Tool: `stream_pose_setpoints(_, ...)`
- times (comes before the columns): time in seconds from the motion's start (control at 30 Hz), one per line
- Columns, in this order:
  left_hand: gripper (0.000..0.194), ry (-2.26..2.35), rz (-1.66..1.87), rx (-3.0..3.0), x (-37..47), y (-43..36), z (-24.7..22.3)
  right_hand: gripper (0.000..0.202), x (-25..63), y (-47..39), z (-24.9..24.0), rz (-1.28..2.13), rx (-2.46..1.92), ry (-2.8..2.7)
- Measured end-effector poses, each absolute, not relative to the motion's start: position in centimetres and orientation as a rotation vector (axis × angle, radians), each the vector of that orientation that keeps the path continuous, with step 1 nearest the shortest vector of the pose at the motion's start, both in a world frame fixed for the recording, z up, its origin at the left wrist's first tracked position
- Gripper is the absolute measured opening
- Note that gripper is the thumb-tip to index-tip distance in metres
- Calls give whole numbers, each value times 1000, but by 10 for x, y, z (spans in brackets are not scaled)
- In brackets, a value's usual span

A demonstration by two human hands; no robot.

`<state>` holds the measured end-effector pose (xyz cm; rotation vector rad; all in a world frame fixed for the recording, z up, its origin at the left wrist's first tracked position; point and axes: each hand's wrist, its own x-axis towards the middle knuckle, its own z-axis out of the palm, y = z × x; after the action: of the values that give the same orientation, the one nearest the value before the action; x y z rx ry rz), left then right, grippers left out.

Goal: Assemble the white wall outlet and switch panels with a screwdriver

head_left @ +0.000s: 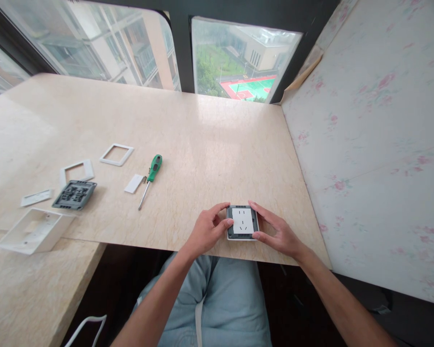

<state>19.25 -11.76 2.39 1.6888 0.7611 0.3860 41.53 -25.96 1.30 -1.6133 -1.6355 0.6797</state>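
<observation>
A wall socket [243,221] with a white slotted face and a dark grey frame rests near the front edge of the counter, on what looks like a white box whose rim shows beneath it. My left hand [210,228] grips its left side, thumb on the white face and fingertips at the top corner. On the opposite side, my right hand [278,230] holds the right edge between thumb and fingers. Left of my hands lies a green-handled screwdriver [155,168], its tip pointing toward me. Small screws [143,179] lie beside it, next to a white rectangular plate [133,183].
Two white square frames, one farther back [116,154] and one nearer [83,169], lie on the left. A grey switch module [75,194], a white strip [36,198] and an open white box [36,231] are close by. A papered wall [369,144] bounds the right; windows stand behind.
</observation>
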Motion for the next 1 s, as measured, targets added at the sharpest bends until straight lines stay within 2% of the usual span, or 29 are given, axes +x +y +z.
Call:
stream_pose_setpoints(0.7,51,754,375,1716,192,-119,25,73,415,-261,13,697,-1542,-1641)
stream_pose_setpoints(0.93,48,740,367,1828,190,-119,27,79,416,-262,11,743,-1541,-1621)
stream_pose_setpoints(1.0,53,724,343,1846,188,-119,30,84,416,-262,12,738,-1556,-1634)
